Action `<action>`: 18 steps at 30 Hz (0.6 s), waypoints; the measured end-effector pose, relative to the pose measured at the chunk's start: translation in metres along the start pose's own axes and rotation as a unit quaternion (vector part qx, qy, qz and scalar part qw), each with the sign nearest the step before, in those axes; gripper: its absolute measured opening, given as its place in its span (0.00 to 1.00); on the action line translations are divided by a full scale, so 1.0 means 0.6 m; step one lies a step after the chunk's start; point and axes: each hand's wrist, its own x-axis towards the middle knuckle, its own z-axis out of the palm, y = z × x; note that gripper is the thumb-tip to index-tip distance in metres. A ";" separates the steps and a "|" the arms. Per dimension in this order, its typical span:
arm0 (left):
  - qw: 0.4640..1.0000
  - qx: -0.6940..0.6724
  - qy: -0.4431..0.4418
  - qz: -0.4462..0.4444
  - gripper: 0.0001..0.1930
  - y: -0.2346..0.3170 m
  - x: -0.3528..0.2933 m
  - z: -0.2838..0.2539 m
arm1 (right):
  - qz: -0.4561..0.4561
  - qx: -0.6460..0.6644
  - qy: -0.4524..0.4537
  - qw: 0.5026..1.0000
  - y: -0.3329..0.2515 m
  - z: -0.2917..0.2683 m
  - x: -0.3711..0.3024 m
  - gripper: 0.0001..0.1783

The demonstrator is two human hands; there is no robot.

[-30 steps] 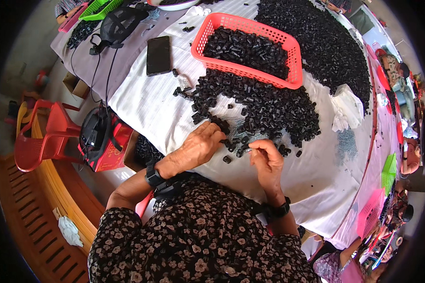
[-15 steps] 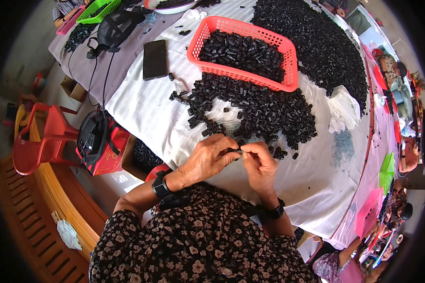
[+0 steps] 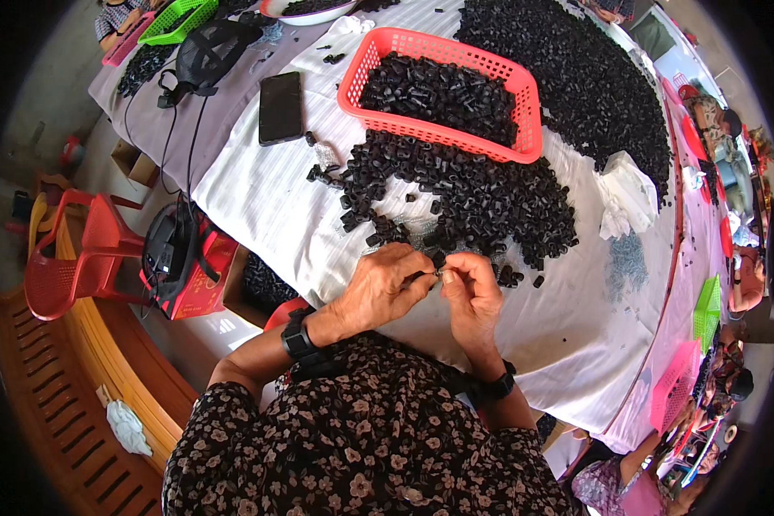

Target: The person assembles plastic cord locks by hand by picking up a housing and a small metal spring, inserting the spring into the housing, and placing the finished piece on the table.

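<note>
Here, our left hand point(image 3: 389, 285) and right hand point(image 3: 475, 299) pinch a tiny part point(image 3: 439, 272) between them; we do well to grip it lightly, low over the table point(image 3: 568, 344).

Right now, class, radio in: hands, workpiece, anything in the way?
Left hand, right hand: both pinching small part. Part mostly hidden. Possible clutter: black pieces heaped just beyond.

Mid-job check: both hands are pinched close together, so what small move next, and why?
Probably ease the right hand slightly toward the left hand: their pinches nearly meet at a small part, too tiny to identify, close to the loose black pieces, so a short, gentle push seems safer than a wide motion.
</note>
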 end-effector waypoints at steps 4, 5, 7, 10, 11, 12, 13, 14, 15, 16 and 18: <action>0.968 -0.154 -0.053 -0.191 0.05 0.014 0.003 0.000 | -0.039 -0.063 0.003 0.997 0.007 -0.007 0.001 0.09; 0.968 -0.154 -0.054 -0.192 0.05 0.006 0.001 0.005 | -0.071 -0.104 0.003 0.992 0.008 -0.010 0.002 0.10; 0.930 -0.294 -0.067 -0.208 0.06 -0.015 -0.003 0.019 | -0.101 -0.145 0.003 0.984 0.009 -0.016 0.002 0.10; 0.919 -0.312 -0.067 -0.231 0.04 -0.016 -0.002 0.023 | -0.072 -0.095 0.028 0.992 0.011 -0.023 -0.002 0.10; 0.919 -0.312 -0.068 -0.232 0.04 -0.013 -0.001 0.024 | -0.057 -0.077 0.047 0.994 0.011 -0.025 -0.002 0.09; 0.947 -0.249 -0.062 -0.191 0.04 -0.010 0.001 0.025 | -0.042 -0.059 0.066 0.995 0.011 -0.028 -0.002 0.09; 0.970 -0.184 -0.056 -0.151 0.05 -0.006 0.002 0.025 | -0.036 -0.068 0.070 0.995 0.005 -0.027 -0.001 0.08; 0.970 -0.183 -0.056 -0.152 0.05 0.000 0.004 0.025 | -0.034 -0.067 0.070 0.995 0.004 -0.029 -0.001 0.08; 0.977 -0.154 -0.034 -0.142 0.06 0.006 0.007 0.027 | -0.030 -0.064 0.067 0.995 0.003 -0.030 -0.001 0.08; 0.983 -0.125 -0.014 -0.131 0.09 0.010 0.009 0.027 | -0.027 -0.062 0.065 0.996 0.001 -0.033 -0.001 0.08; 0.977 -0.127 -0.034 -0.167 0.10 -0.004 0.005 0.028 | -0.027 -0.077 0.064 0.995 -0.002 -0.032 -0.001 0.09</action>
